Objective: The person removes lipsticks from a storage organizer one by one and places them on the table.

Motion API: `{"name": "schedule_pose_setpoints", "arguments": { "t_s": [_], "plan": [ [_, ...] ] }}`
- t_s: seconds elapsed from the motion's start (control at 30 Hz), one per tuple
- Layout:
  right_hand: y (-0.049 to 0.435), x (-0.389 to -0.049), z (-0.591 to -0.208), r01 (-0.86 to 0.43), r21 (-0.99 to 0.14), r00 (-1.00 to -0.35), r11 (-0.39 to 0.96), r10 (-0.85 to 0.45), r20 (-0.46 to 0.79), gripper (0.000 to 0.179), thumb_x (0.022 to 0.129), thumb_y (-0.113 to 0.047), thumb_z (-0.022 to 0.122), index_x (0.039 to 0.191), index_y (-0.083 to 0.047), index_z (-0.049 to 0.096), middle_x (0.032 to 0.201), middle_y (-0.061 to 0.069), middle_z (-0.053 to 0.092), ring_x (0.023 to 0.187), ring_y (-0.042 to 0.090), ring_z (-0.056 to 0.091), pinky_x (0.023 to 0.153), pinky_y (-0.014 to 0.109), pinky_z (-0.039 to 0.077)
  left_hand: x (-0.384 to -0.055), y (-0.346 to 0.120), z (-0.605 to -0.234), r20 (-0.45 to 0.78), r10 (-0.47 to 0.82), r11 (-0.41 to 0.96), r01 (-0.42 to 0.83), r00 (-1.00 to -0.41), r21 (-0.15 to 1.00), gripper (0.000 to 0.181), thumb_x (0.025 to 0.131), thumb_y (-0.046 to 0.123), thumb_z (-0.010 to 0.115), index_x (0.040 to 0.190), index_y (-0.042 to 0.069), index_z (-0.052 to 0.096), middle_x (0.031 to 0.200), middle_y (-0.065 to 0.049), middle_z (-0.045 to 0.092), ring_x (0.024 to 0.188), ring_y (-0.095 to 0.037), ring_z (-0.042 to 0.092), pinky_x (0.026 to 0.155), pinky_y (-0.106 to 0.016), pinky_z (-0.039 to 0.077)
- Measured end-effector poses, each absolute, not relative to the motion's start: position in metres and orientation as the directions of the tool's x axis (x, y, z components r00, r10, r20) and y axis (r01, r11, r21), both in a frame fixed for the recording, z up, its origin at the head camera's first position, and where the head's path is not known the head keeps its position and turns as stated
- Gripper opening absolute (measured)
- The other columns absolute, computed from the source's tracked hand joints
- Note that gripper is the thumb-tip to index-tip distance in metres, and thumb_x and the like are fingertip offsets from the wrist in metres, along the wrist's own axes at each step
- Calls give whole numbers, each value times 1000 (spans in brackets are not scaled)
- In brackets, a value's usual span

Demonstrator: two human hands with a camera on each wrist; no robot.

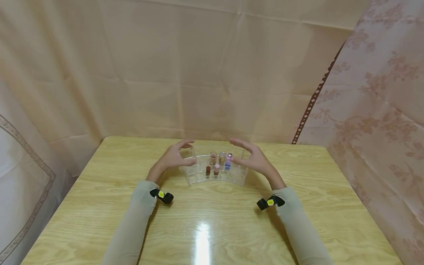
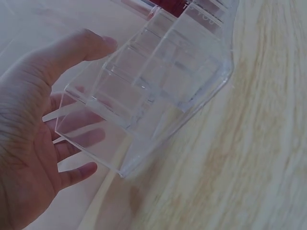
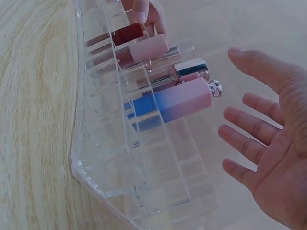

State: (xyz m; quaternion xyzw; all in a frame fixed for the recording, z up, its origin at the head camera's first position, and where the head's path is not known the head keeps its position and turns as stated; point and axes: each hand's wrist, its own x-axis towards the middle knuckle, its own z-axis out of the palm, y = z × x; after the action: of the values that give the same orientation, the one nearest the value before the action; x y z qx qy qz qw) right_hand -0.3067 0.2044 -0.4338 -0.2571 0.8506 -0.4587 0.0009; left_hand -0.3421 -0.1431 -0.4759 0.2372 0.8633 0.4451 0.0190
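A clear plastic lipstick organizer, curved and stepped with several compartments, stands on the table between the hands. Several lipstick tubes stand in its middle: a dark red one, one with a pale pink cap, one with a silver band and a blue-to-pink tube with a silver knob. Around the organizer's left end the left hand is spread, its thumb at the front and its other fingers behind the clear wall. On the other side, the right hand is held with spread fingers, apart from the tubes in the right wrist view.
The wood-grain table extends on all sides of the organizer. Behind it hangs a beige curtain, with a pink floral cloth on the right. Each wrist wears a small black camera.
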Motion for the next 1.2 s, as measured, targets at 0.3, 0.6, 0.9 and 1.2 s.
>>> {"name": "schedule_pose_setpoints", "arguments": {
  "t_s": [0.3,0.6,0.9,1.2],
  "plan": [
    [206,-304,-436,-441,-768,-873,464,-420,248,58,89,-25,81,141,-13,59,143,8,62,140,32,49,119,63,29,-337,-144,-479,138,422,469,346,-896,812,68,81,33,86,140,12,58,134,-14,66,95,-33,70,77,-42,57],
    [197,-300,-434,-521,-646,-847,558,-432,310,52,87,-25,83,133,-6,66,135,11,67,130,34,58,111,57,44,-338,-148,-475,143,409,485,347,-901,803,58,81,30,85,133,16,63,123,-10,71,112,-29,66,80,-34,54],
    [193,-301,-436,-641,-472,-767,605,-480,426,46,85,-25,84,125,-8,71,123,9,73,117,30,64,104,52,51,-340,-147,-478,174,415,464,372,-893,804,54,80,20,85,129,10,64,115,-12,72,108,-30,67,80,-32,54],
    [191,-303,-439,-729,-284,-657,622,-522,544,38,83,-25,85,115,-8,75,112,8,75,109,28,65,99,49,51,-341,-147,-481,179,413,444,369,-893,816,53,81,19,84,129,9,64,115,-14,72,109,-31,67,81,-34,53]
  ]
}}
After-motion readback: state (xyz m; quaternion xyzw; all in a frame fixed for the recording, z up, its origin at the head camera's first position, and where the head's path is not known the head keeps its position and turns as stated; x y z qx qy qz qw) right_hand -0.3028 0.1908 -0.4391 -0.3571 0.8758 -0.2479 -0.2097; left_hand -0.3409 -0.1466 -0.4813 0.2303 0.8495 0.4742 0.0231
